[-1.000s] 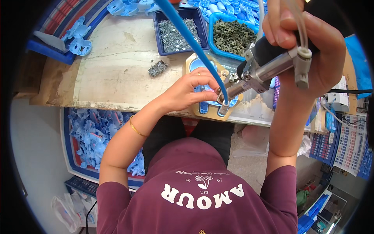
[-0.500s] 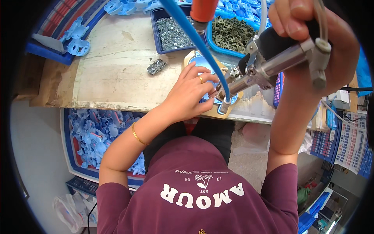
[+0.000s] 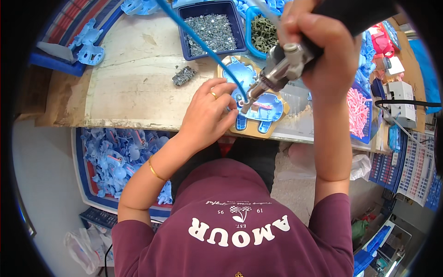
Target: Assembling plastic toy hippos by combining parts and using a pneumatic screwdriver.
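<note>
My right hand (image 3: 330, 51) is wrapped round a black-bodied power screwdriver (image 3: 355, 14) with a metal nose and air hoses. Its tip slants down onto a blue plastic shell (image 3: 272, 104), which lies open side up in a tan shaped fixture (image 3: 251, 132). A slim pink piece (image 3: 264, 106) lies inside the shell. Just left of the tip is my left hand (image 3: 205, 113), with bent fingers at the shell's edge. Its thumb and index tips are close together; whatever is between them is hidden. Another blue shell half (image 3: 239, 71) sits in the fixture's far part.
Behind the fixture stand a dark blue tray of small metal screws (image 3: 210, 34) and a light blue tub of green metal clips (image 3: 264, 34). A small heap of screws (image 3: 183, 76) lies on the table. At right is a basket of pink pieces (image 3: 357, 111). A blue hose (image 3: 198, 41) crosses the view.
My right hand and the screwdriver have swung left, with the tool now tilted more over the shell. My left hand has shifted slightly left. More of the shell and the pink-piece basket shows.
</note>
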Available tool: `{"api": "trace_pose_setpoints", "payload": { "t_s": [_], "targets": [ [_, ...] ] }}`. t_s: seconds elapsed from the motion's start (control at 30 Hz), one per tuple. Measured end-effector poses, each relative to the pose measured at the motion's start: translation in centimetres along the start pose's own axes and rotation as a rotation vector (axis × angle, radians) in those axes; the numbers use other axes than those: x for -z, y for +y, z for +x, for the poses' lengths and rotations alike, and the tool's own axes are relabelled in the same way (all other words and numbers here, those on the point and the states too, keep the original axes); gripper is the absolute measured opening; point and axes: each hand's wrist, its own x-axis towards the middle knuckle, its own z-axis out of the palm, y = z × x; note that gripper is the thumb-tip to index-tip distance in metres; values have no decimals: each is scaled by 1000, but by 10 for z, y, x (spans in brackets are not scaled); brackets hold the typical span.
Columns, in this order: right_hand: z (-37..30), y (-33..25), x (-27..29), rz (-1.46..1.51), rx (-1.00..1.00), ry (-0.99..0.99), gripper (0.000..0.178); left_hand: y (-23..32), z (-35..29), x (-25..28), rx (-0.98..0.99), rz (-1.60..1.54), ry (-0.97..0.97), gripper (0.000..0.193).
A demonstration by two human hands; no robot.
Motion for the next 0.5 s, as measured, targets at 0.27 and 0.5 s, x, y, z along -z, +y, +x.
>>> {"api": "trace_pose_setpoints", "payload": {
  "t_s": [0.27,0.5],
  "targets": [
    [-13,8,-7,-8,36,180,53,2,-1,-1,15,43,17,14],
    [17,-28,15,-213,317,204,46,-39,-2,29,116,240,199,11]
  ]
}}
